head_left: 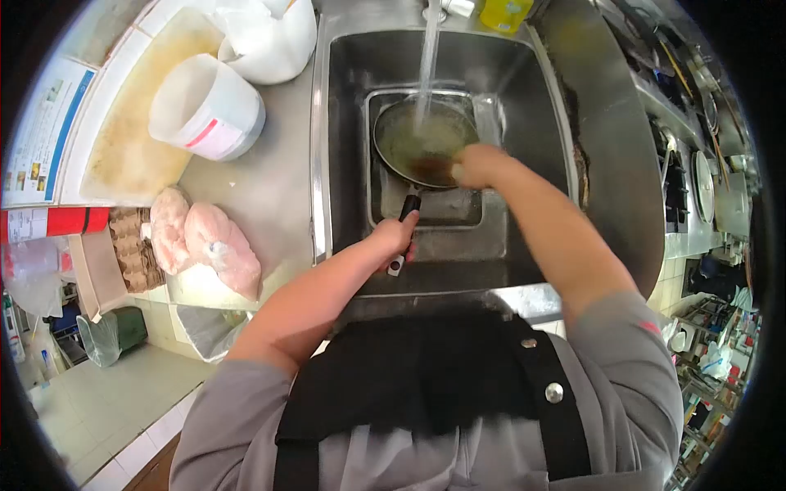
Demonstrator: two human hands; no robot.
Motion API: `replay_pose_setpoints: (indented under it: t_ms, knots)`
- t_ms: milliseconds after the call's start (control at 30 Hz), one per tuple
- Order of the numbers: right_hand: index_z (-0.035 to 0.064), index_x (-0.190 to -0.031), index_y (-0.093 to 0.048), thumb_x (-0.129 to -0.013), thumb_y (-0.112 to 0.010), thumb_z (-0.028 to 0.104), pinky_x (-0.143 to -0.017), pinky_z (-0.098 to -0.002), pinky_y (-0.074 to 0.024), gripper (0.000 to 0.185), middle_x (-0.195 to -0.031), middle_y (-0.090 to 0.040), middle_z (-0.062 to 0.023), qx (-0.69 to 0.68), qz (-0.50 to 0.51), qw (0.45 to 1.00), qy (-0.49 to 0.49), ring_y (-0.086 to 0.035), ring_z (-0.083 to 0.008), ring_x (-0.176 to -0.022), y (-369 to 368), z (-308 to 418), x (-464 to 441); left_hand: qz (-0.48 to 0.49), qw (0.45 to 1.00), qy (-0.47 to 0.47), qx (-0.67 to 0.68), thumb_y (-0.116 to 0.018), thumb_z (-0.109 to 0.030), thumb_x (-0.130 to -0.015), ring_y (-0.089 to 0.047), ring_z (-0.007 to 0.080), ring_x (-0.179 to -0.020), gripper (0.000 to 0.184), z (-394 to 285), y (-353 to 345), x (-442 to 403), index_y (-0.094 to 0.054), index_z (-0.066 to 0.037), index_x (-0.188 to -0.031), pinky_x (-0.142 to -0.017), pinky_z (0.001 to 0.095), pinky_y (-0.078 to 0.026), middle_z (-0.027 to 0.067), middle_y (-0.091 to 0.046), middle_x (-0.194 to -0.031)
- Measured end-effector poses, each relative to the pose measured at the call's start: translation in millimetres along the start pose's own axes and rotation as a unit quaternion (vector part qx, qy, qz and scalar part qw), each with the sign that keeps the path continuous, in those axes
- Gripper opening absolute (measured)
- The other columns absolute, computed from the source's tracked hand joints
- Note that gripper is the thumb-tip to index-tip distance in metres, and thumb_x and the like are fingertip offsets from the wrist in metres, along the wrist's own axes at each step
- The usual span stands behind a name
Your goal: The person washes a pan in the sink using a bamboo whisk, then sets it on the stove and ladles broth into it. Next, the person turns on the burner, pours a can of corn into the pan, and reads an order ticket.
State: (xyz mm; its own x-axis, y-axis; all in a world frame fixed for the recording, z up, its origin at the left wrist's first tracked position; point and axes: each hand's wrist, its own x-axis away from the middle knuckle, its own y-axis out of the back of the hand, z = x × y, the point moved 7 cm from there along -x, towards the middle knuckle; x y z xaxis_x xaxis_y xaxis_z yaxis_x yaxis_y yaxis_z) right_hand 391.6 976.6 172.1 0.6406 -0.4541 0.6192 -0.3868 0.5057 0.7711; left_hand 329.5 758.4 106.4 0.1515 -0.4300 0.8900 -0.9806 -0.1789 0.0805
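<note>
A person (pixel 491 450) in grey sleeves (pixel 626 360) and a black apron (pixel 409 368) stands over a deep rectangular stainless-steel sink (pixel 348 123), the left hand (pixel 397 236) wrapped around the long black handle (pixel 410 203) of a round dark metal frying pan (pixel 422 139), which sits in the basin beneath a running stream of water (pixel 428 61). The right hand (pixel 483 166), slightly blurred, meets the pan's right-hand rim with its fingers curled in; whether it grips anything cannot be told. Murky, greenish liquid appears to cover the pan's inside, with a brownish blur beside the right hand. The pan looks stiff and hard to break, light enough for one hand when drained but likely heavier with water in it. Its wet rim would probably prove slick, making the handle, angled toward the person, the surest hold. On the steel counter (pixel 286 147) at left stand a white plastic tub (pixel 192 94) and a white plastic jug (pixel 274 45), near pale pink lumps (pixel 221 245) resembling bagged raw meat.
</note>
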Motion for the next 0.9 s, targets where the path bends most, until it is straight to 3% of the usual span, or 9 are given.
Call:
replay_pose_setpoints:
  t_ms: [67,167,200,333,433,633,733,833,900]
  knots:
    - [0.0063,-0.111,-0.07,-0.078,-0.066,0.029,-0.092,-0.0451,-0.0503,0.04,-0.114,-0.068,-0.0177,-0.07,-0.112,0.991,-0.026,-0.064,-0.0354,-0.106,-27,4,-40,-0.017,1.0,-0.004,-0.022,-0.042,-0.058,-0.099,-0.055,0.0215,-0.053,0.062,1,-5,11,-0.057,-0.003,-0.073,-0.052,0.0419,-0.042,0.0078,-0.058,-0.06]
    - [0.0133,-0.121,-0.067,-0.074,-0.071,0.03,-0.083,-0.0447,-0.0542,0.05,-0.109,-0.07,-0.0164,0.039,-0.008,0.998,0.057,-0.067,-0.0336,-0.098,-15,7,-54,0.002,0.999,0.004,-0.04,-0.043,-0.057,-0.099,-0.055,0.0207,-0.052,0.059,-9,4,30,-0.057,-0.003,-0.079,-0.051,0.0401,-0.042,0.0071,-0.057,-0.061]
    - [0.0141,-0.125,-0.064,-0.073,-0.074,0.031,-0.084,-0.0426,-0.0547,0.056,-0.116,-0.068,-0.0164,0.02,0.11,0.991,0.071,-0.067,-0.0305,-0.099,17,16,-15,0.006,1.0,-0.001,-0.012,-0.043,-0.056,-0.099,-0.054,0.0201,-0.052,0.058,-6,5,28,-0.057,-0.003,-0.081,-0.05,0.0393,-0.041,0.0069,-0.057,-0.061]
    - [0.0139,-0.123,-0.067,-0.075,-0.074,0.024,-0.088,-0.0429,-0.0532,0.049,-0.118,-0.068,-0.0132,-0.052,0.159,0.986,-0.001,-0.066,-0.0308,-0.105,47,0,18,0.0,0.999,-0.029,0.033,-0.045,-0.054,-0.1,-0.054,0.018,-0.051,0.054,-4,0,10,-0.056,-0.003,-0.089,-0.048,0.0367,-0.04,0.0064,-0.055,-0.063]
    - [0.0179,-0.123,-0.067,-0.075,-0.076,0.022,-0.085,-0.0437,-0.0541,0.05,-0.118,-0.068,-0.012,-0.061,0.005,0.996,0.064,-0.066,-0.03,-0.103,-2,7,-60,0.003,1.0,-0.025,0.018,-0.045,-0.053,-0.1,-0.052,0.0168,-0.05,0.053,1,-4,20,-0.053,-0.002,-0.091,-0.048,0.0359,-0.04,0.0063,-0.053,-0.064]
    - [0.0156,-0.123,-0.066,-0.079,-0.067,0.029,-0.087,-0.0449,-0.0528,0.046,-0.112,-0.069,-0.0167,0.038,0.182,0.981,0.061,-0.066,-0.0351,-0.098,43,21,28,0.016,1.0,-0.006,0.005,-0.045,-0.054,-0.1,-0.055,0.0182,-0.049,0.056,0,5,19,-0.054,0.001,-0.099,-0.047,0.037,-0.041,0.0062,-0.053,-0.063]
    - [0.0175,-0.125,-0.065,-0.079,-0.067,0.029,-0.086,-0.0447,-0.0535,0.048,-0.112,-0.069,-0.0166,0.141,0.156,0.977,0.033,-0.067,-0.034,-0.097,6,-23,-32,0.008,0.999,-0.039,-0.015,-0.045,-0.054,-0.1,-0.056,0.0179,-0.05,0.055,-2,1,22,-0.053,0.0,-0.101,-0.045,0.0373,-0.04,0.0061,-0.054,-0.065]
    - [0.011,-0.126,-0.064,-0.075,-0.075,0.025,-0.085,-0.0471,-0.0541,0.053,-0.118,-0.067,-0.0144,0.042,-0.003,0.999,0.028,-0.067,-0.0337,-0.098,-24,-4,-70,-0.008,0.997,-0.034,-0.071,-0.046,-0.053,-0.1,-0.056,0.0174,-0.05,0.053,-8,6,28,-0.052,0.0,-0.101,-0.043,0.0363,-0.038,0.0063,-0.054,-0.067]
    - [0.0116,-0.128,-0.063,-0.077,-0.073,0.026,-0.086,-0.0455,-0.0536,0.054,-0.121,-0.067,-0.0143,-0.018,0.128,0.992,0.006,-0.067,-0.0324,-0.101,-1,11,-8,-0.005,0.999,-0.028,-0.019,-0.046,-0.052,-0.1,-0.055,0.0173,-0.05,0.053,0,4,21,-0.052,0.0,-0.1,-0.043,0.0357,-0.037,0.0064,-0.054,-0.067]
